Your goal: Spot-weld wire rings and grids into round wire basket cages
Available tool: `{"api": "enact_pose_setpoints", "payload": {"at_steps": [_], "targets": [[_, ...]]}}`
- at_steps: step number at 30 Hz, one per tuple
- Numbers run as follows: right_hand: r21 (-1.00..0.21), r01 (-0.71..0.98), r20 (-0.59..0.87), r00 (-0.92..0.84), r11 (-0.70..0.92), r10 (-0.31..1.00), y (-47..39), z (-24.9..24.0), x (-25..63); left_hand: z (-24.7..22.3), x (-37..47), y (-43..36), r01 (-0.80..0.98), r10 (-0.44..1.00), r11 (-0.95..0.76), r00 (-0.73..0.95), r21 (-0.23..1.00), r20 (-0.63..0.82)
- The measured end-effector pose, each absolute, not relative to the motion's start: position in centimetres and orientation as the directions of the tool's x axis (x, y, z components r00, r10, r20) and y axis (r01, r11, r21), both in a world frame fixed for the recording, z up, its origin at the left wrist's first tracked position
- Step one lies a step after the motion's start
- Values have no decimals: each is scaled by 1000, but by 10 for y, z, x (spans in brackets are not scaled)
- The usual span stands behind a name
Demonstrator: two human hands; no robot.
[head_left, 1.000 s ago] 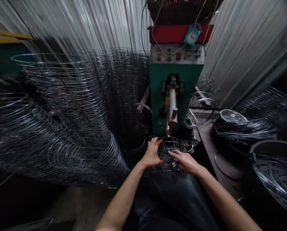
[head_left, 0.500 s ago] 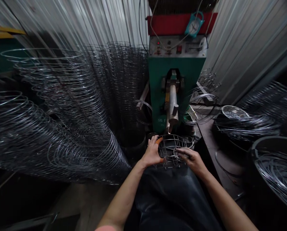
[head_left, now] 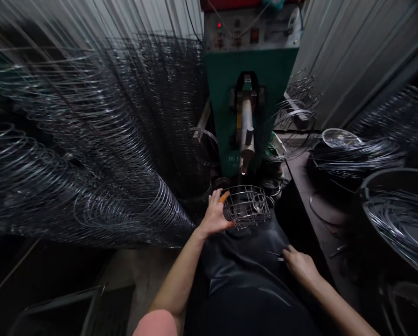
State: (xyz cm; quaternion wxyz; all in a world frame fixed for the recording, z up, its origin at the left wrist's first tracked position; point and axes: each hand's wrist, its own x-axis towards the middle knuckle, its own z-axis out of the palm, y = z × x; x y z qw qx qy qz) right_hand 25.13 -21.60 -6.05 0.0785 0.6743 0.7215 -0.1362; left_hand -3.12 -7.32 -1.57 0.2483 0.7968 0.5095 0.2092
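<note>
Left hand (head_left: 212,218) at centre, just below mid-frame: grip closed on near-left side of wire basket (head_left: 247,205), orange finger covers (head_left: 224,197) against the wires. Basket sits mid-frame, tilted, below the metal arm (head_left: 247,126) of green machine (head_left: 223,93), at far edge of dark apron (head_left: 244,284); arm tip apart from basket. Right hand (head_left: 302,267) lower right of centre, over apron, away from basket; grip pinched on thin metal piece (head_left: 280,258), too small to make out. Machine upper centre, red light (head_left: 219,25) lit on its panel. Left half of frame: tall stacks of wire rings (head_left: 114,135). Right side: dark surface (head_left: 323,233), wire bundle (head_left: 356,158), black tub (head_left: 387,173) with loose wires inside at right edge. Pink sleeve (head_left: 156,323) bottom centre-left.
</note>
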Motion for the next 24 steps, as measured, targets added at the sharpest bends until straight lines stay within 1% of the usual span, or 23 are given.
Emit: {"api": "enact_pose_setpoints", "payload": {"at_steps": [1,2,3,5,7,10,13,15,18,19,20,24], "targets": [[-34,995,-336,-95,89,937,-212,-53,252,-16,-31,-74,711,918,-358,386,605,90],[-12,993,-344,-113,116,932,-208,-44,252,-17,-30,-75,714,918,-362,383,600,98],[-22,989,-318,-142,143,937,-202,-32,252,-17,-29,-76,716,917,-368,387,593,102],[-61,974,-198,-227,219,954,-188,-5,248,-15,-26,-78,720,909,-386,402,577,106],[-39,950,-122,-312,310,942,-172,22,238,-13,-20,-78,723,900,-407,421,558,112],[65,903,-170,-409,425,896,-143,51,212,-7,-10,-78,722,884,-444,448,530,131],[81,873,-207,-457,481,865,-114,56,189,-1,-3,-76,716,867,-478,478,508,142],[33,880,-194,-459,473,867,-99,51,181,0,-4,-72,721,867,-479,479,501,140],[-76,872,-146,-489,483,860,-86,43,178,1,-8,-66,736,879,-455,461,501,120],[-86,860,-140,-511,504,848,-84,42,179,1,-9,-64,740,882,-448,458,501,111],[-75,843,-149,-537,532,830,-82,42,179,1,-10,-62,742,882,-447,460,500,105],[35,732,-238,-655,680,717,-77,50,177,2,-10,-57,732,860,-480,500,483,98]]}}
